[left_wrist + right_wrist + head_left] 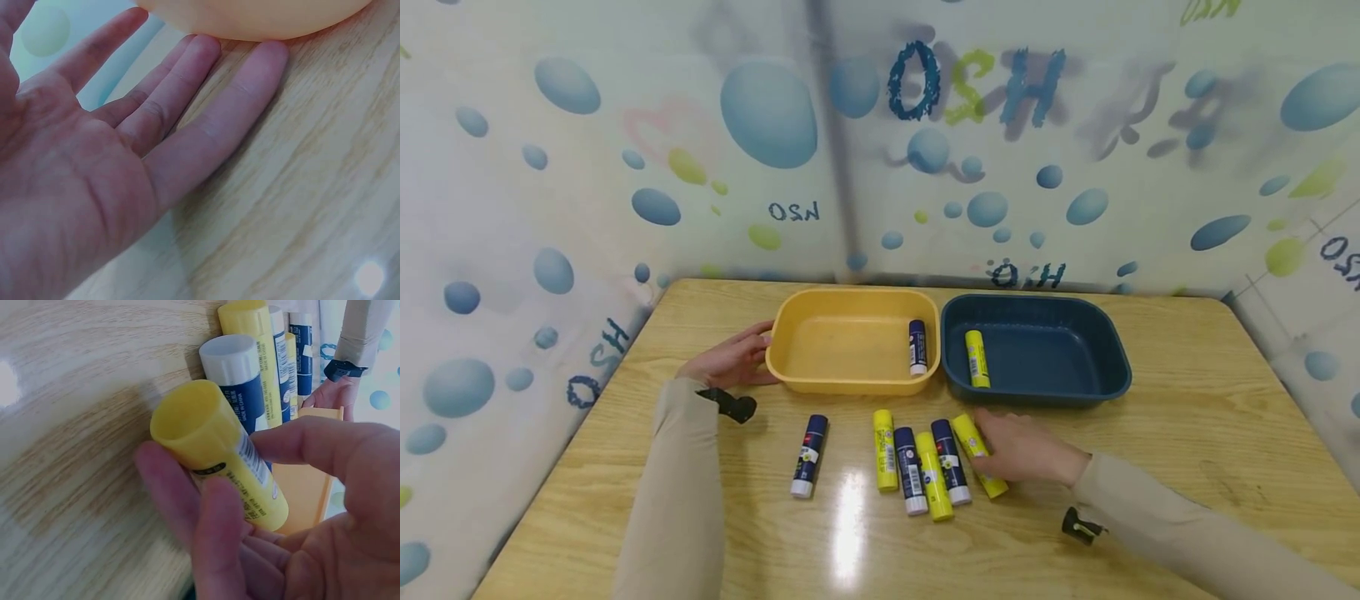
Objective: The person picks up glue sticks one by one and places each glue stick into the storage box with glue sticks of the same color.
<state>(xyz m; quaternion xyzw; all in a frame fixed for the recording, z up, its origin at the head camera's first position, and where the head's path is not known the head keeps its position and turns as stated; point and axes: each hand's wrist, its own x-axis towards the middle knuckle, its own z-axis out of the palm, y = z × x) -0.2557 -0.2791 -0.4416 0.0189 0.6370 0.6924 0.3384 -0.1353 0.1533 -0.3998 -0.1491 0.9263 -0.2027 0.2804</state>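
My left hand rests beside the yellow tray, its fairly straight fingertips touching the outer wall. To the right, my right hand grips a yellow glue stick between thumb and fingers at the end of a row. In the right wrist view this yellow glue stick slants, its hollow end toward the camera. Beside it on the table lie a dark blue glue stick, another yellow one, a second dark blue one and one more yellow one.
A separate dark blue glue stick lies farther left. Inside the yellow tray is one dark blue glue stick. The navy tray stands against it, holding one yellow glue stick. A patterned curtain hangs behind the wooden table.
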